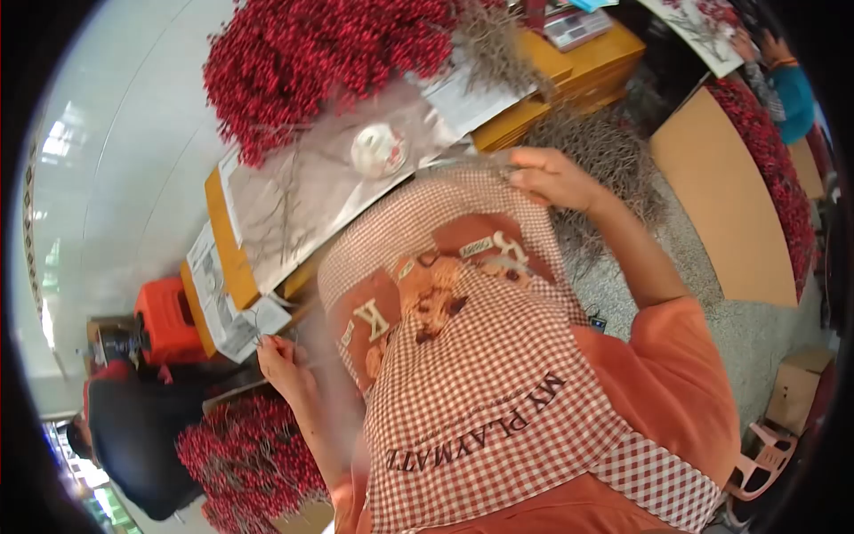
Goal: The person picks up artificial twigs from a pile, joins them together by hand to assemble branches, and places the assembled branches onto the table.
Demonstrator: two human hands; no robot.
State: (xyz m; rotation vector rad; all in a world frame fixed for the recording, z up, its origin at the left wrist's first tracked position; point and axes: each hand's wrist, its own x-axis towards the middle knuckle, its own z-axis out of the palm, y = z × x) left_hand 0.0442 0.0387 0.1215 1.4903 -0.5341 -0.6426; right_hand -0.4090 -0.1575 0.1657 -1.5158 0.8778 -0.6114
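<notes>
My left hand (283, 363) is at the table's near left edge, its fingertips pinched on a thin twig (258, 327). My right hand (556, 176) is raised by the table's right part, with its fingers closed. Something thin and blurred runs left from those fingers, and I cannot make out what it is. Between the hands, a white round dish (378, 151) with some red bits stands on the covered table (334, 178). Bare thin twigs (283, 200) lie on the sheet. A big heap of red berry stems (329, 62) fills the far side.
Bare grey branches (605, 160) stand at the right, beside a large cardboard box (725, 196) of red berry stems. More berry stems (253, 454) and a red plastic container (165, 320) are at left. A person in dark clothes (142, 436) is nearby; another person's hands (765, 49) show top right.
</notes>
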